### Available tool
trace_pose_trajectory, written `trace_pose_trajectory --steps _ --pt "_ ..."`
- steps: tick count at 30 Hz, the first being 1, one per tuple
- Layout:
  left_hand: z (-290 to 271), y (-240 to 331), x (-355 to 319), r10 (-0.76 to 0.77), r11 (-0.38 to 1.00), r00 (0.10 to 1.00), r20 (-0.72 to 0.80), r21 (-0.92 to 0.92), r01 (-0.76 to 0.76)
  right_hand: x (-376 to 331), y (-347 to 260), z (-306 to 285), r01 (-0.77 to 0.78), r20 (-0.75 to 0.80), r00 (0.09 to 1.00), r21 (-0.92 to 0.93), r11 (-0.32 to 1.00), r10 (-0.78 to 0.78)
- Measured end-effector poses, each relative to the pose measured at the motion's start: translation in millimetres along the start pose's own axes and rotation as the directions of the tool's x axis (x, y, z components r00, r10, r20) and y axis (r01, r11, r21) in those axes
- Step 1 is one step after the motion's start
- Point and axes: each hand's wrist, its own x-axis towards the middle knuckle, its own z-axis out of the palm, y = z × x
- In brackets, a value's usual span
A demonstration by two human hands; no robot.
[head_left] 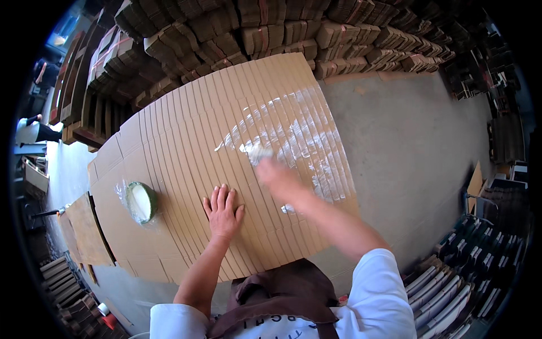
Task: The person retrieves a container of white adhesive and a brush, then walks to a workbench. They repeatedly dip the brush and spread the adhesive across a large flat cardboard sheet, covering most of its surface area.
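A wide sheet of brown cardboard (186,135) with many parallel score lines lies in front of me. Fingers spread, my left hand (224,213) rests flat on its near middle. My right hand (278,179), smeared by motion, is closed round what looks like a brush (258,152) loaded with white paste; its handle is hidden. The brush touches the cardboard at the left edge of a streaky white paste coat (307,138) covering the right part. Left of my left hand stands a green bowl (141,202) of white paste, with clear plastic film round it.
Bundled cardboard stacks (262,28) line the far side. Wooden pallets (84,127) and a person (38,130) are at the far left. Grey floor (406,124) stretches to the right. Stacked curved pieces (440,294) stand at the near right, and a brown board (87,229) lies left.
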Motion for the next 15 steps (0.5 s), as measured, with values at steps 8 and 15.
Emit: trace_pose_trajectory --steps 8,15 --pt "-7 -9 -15 -0.050 0.999 0.999 0.020 0.017 0.050 69 -51 -13 -0.064 0.166 0.983 -0.084 0.994 0.077" --pt "-4 4 -2 0.009 1.000 0.999 0.033 -0.029 -0.008 67 86 -109 -0.461 -0.216 0.866 0.007 0.887 0.452"
